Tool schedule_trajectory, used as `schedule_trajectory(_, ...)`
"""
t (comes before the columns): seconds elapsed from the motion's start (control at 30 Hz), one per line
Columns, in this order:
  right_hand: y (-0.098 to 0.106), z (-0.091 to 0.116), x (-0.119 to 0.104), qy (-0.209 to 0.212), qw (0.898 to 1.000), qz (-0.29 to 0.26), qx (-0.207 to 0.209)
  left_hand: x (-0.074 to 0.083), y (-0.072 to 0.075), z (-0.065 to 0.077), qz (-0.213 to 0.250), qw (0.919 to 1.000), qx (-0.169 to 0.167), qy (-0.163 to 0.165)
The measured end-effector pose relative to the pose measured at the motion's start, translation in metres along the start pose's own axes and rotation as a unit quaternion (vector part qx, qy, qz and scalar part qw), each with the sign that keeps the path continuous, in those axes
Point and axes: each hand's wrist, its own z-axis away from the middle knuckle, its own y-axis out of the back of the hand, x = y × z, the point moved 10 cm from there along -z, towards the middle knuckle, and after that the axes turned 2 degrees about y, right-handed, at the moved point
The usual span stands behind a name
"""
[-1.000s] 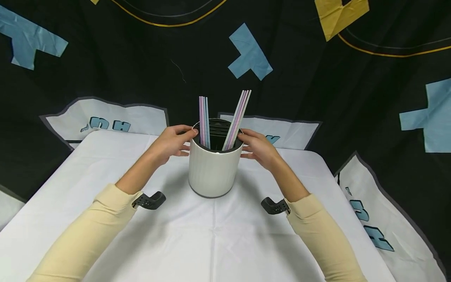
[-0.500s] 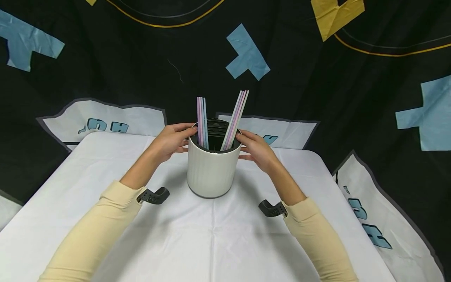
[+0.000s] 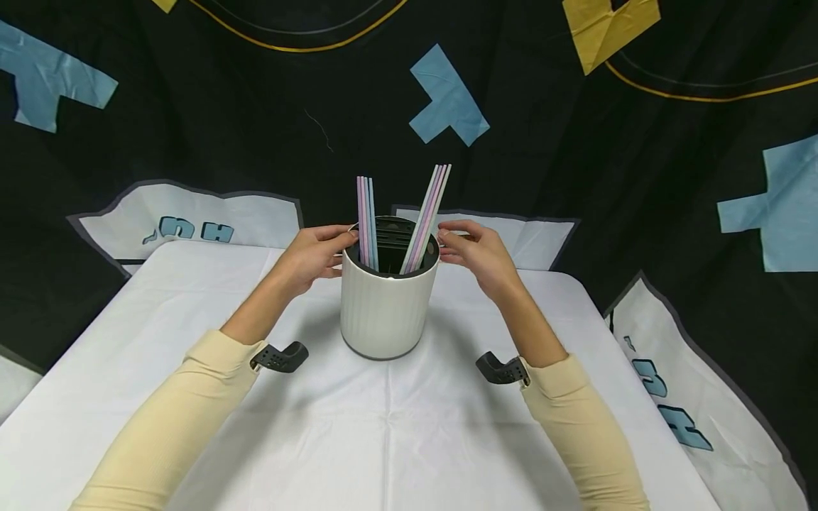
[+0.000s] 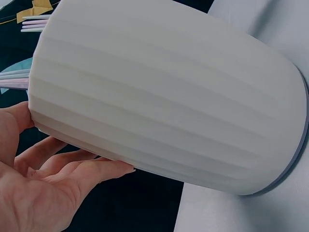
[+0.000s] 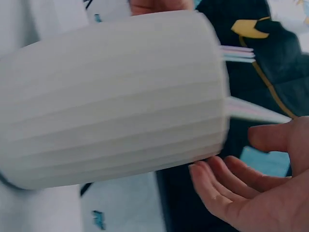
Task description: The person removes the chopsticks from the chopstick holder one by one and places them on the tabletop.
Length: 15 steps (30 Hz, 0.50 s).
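A white ribbed utensil holder (image 3: 385, 316) stands upright on the table, with a black divided insert (image 3: 394, 234) inside its mouth. Two bundles of thin pastel straws rise out of it: pink and blue straws (image 3: 367, 223) on the left, pale green and pink straws (image 3: 427, 220) leaning right. My left hand (image 3: 309, 257) holds the holder's rim, thumb at the top edge and fingers along the outer wall (image 4: 159, 96). On the other side my right hand (image 3: 481, 261) is relaxed; in the right wrist view its thumb is off the rim and its fingertips (image 5: 200, 169) are right at the wall.
A white cloth covers the table (image 3: 386, 440). Behind it hangs a black backdrop (image 3: 255, 128) with blue and yellow patches. A white printed cloth panel (image 3: 709, 397) lies off the table's right side. Each wrist carries a black camera mount (image 3: 281, 357).
My right hand has loosened from the holder's rim and shifted slightly right, its thumb coming away. My left hand keeps its hold, and the holder stays in place.
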Motion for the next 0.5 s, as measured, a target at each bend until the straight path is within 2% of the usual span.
schedule_trajectory(0.07, 0.004, 0.002, -0.012, 0.022, 1.000, -0.003, 0.011, 0.000, 0.000, 0.000, -0.001, 1.0000, 0.000, -0.002)
schedule_trajectory(0.2, -0.001, 0.003, -0.025, 0.041, 0.999, -0.008, -0.002, 0.001, 0.001, 0.002, -0.002, 1.0000, 0.002, -0.005)
schedule_trajectory(0.33, -0.008, 0.002, -0.022, 0.040, 0.999, -0.007, -0.011, 0.001, 0.001, 0.004, 0.005, 1.0000, 0.003, -0.005)
schedule_trajectory(0.5, -0.010, 0.001, -0.014, 0.047, 0.999, -0.005, 0.004, 0.001, -0.001, 0.004, 0.007, 0.9999, 0.003, -0.007)
